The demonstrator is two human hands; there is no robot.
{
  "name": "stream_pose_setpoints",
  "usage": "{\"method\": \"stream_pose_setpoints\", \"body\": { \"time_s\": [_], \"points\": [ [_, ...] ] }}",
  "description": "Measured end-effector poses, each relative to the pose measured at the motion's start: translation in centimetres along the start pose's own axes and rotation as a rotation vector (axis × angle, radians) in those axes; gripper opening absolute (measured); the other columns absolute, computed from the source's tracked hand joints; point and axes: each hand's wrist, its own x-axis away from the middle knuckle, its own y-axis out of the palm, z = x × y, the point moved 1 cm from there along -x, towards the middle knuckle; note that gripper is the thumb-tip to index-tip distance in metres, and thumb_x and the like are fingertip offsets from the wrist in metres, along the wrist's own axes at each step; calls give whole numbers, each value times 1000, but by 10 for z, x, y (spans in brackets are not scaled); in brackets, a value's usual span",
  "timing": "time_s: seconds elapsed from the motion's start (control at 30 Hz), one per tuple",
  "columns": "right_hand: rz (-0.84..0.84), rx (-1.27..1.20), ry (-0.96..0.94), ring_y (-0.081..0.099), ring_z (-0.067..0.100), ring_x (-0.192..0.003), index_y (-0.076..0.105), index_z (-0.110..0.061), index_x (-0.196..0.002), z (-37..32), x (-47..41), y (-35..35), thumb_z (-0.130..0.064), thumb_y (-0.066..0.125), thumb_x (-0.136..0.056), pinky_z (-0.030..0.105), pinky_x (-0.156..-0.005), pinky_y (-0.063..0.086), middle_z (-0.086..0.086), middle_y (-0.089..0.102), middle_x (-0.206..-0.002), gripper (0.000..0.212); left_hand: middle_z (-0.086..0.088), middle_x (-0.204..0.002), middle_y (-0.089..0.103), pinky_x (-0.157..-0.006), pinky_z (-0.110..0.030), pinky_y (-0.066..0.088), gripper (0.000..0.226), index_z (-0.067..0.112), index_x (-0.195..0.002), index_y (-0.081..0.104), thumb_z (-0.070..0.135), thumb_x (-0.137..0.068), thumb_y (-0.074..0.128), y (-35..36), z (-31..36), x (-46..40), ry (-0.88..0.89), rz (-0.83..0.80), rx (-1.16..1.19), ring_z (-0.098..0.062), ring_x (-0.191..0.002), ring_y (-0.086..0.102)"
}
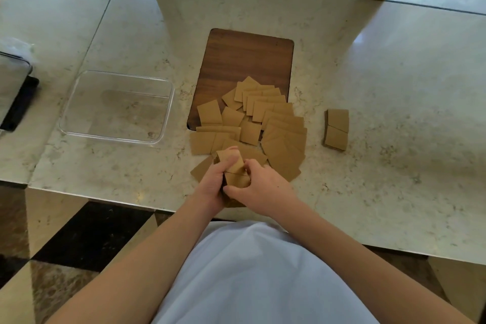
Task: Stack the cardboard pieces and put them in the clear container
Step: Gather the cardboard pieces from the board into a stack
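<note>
We record a pale marbled stone worktop (368, 87) carrying the following. Item: a small stack of brown square cardboard pieces (234, 169) at the near edge, clasped between both hands — the left hand (213, 181) curls its fingers round the stack's left side, the right hand (259, 184) pinches its right side with fingers and thumb, so each grip is closed on the stack. Item: a loose spread of brown cardboard squares (273, 123), overlapping one another, lying just beyond the hands and partly over the near end of a dark rectangular wooden board (247, 58). Item: a second, smaller pile of cardboard squares (337, 129), set apart to the right of the spread. Item: a clear rectangular plastic container (79, 92) left of the board — we see no cardboard in it. Item: a dark and metallic object (13, 92) at the far left edge, which we cannot identify. The person wears a white garment (249, 271).
</note>
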Motion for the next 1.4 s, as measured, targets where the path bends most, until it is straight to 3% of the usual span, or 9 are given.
{"method": "stream_pose_setpoints", "body": {
  "time_s": [0.13,0.23,0.33,0.57,0.7,0.87,1.0,1.2,1.4],
  "points": [
    [-1,-150,57,58,3,-81,55,-30,-121,20,-11,-1,-90,50,-68,23,-57,45,-16,58,-95,80,-14,-95,78,-59,-42,61,45,33,-121,70,1,-89,64,0,-4,-5,45,76,-70,-29,-73,76],
    [240,-53,178,55,16,-105,54,-19,-129,61,-27,-15,-71,60,-85,33,-83,51,0,57,-121,68,-19,-93,72,-65,-44,62,48,25,-120,71,-9,-88,59,-2,-2,-8,70,87,12,-30,-73,73],
    [316,138,260,46,28,-122,50,-11,-134,95,-34,-12,-58,68,-88,41,-102,45,9,52,-132,68,-17,-92,67,-65,-42,62,40,22,-118,68,-6,-92,57,0,-3,-8,69,87,20,-29,-69,72],
    [367,177,281,50,26,-111,50,-15,-119,105,-42,1,-55,77,-80,41,-91,50,5,53,-116,62,-14,-89,66,-68,-41,60,31,22,-120,66,3,-97,59,0,-2,-2,27,132,32,-27,-69,71],
    [284,-217,380,57,17,-88,50,-20,-109,108,-44,-6,-39,77,-88,33,-71,48,-1,59,-102,39,-13,-83,70,-68,-41,61,28,21,-120,66,5,-96,61,-4,-3,-2,-13,143,56,-28,-69,72],
    [401,-782,285,69,16,-87,74,-13,-109,116,-24,-38,-26,70,-96,24,-70,51,-1,73,-93,18,-14,-81,72,-68,-41,62,33,19,-129,63,15,-97,68,-1,-7,-3,-55,87,32,-29,-70,72],
    [210,-1006,171,74,11,-89,75,-19,-105,105,-8,-70,-31,64,-101,27,-79,58,-5,79,-96,16,-15,-89,72,-70,-43,61,54,18,-127,64,46,-84,81,4,-11,1,-180,-33,2,-29,-77,71],
    [-226,-566,-71,62,4,-71,66,-24,-91,71,-4,-87,-45,59,-101,23,-69,50,-18,67,-77,24,-20,-113,75,-74,-46,62,85,16,-135,65,74,-74,75,9,-13,4,-286,-271,-76,-35,-90,74],
    [-92,-341,-139,59,13,-75,66,-20,-88,36,-20,-57,-47,78,-85,30,-68,51,-2,66,-87,29,-25,-124,72,-80,-47,63,83,10,-122,76,69,-64,85,13,-15,7,-232,-276,-146,-37,-107,74]
  ]
}}
